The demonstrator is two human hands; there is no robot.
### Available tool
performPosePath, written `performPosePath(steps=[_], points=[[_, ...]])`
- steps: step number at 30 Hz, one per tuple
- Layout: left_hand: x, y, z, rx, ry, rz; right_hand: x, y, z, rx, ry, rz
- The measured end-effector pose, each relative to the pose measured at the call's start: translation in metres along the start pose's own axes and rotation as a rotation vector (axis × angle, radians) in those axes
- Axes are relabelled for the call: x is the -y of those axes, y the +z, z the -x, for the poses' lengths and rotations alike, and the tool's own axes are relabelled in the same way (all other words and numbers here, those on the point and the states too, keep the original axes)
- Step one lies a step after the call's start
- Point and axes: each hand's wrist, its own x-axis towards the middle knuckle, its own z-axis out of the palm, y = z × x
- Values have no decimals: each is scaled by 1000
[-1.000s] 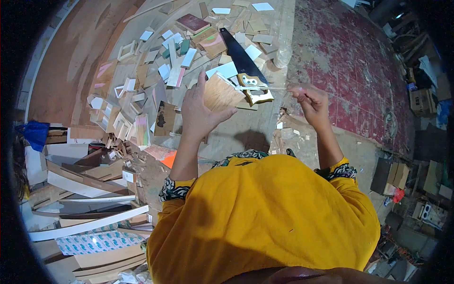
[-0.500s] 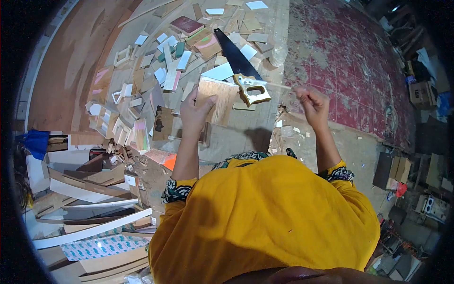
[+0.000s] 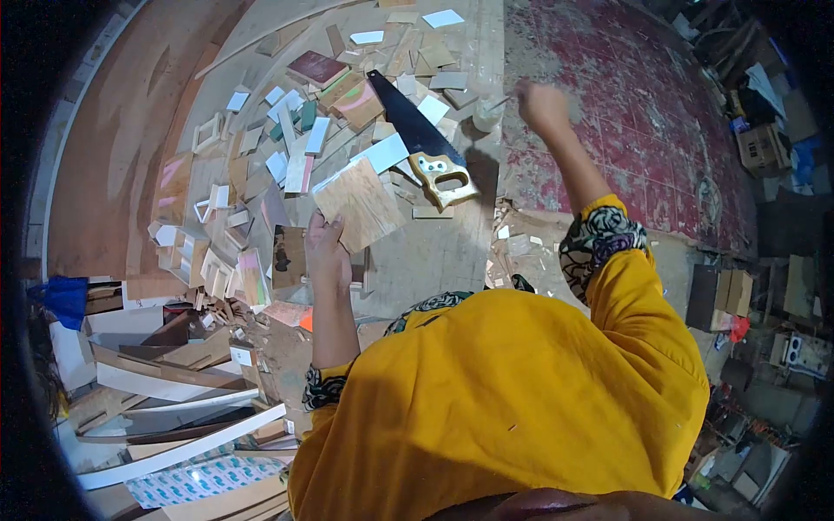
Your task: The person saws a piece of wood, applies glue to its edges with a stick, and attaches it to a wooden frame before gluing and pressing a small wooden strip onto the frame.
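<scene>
My left hand (image 3: 328,252) grips the lower left edge of a square, light-brown wooden board (image 3: 363,207), thumb on its face. The board is tilted, its grain side toward me. My right hand (image 3: 545,108) is closed round the end of a thin stick (image 3: 501,103), which points down-left to a cloudy, see-through jar (image 3: 487,116) at the right edge of the worktable. Between the two hands lies a handsaw (image 3: 420,130) with a dark blade and a pale wooden handle.
Wood offcuts and white-faced pieces (image 3: 317,136) litter the worktable, with small wooden frames (image 3: 208,132) at left. A dark red block (image 3: 318,69) lies farther back. Long boards and strips (image 3: 187,438) are piled at lower left. Past the table's right edge is a dusty red floor (image 3: 608,113).
My right hand has moved forward and away with the stick, over to the jar. My left hand has shifted left and lower, turning the board so more of its face shows.
</scene>
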Motion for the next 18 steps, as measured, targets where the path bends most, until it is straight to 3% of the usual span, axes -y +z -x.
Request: performPosePath(steps=[7, 9, 10, 12, 14, 16, 18], points=[[2, -1, 5, -59, 5, 111, 7, 57, -16, 54, -188, 62], [1, 2, 7, -77, 11, 125, 2, 62, -19, 131, -18, 12], [0, 5, 6, -79, 20, 136, -1, 60, -20, 136, -29, 9], [0, 4, 5, -99, 35, 146, -11, 50, -27, 65, 179, -82], [-1, 1, 2, -126, -73, 192, -23, 29, -28, 90, 249, -51], [-3, 3, 0, -182, -88, 204, -14, -19, -10, -42, 291, -156], [0, 1, -4, -105, -43, 295, -12, -50, 8, -256, 146, -247]])
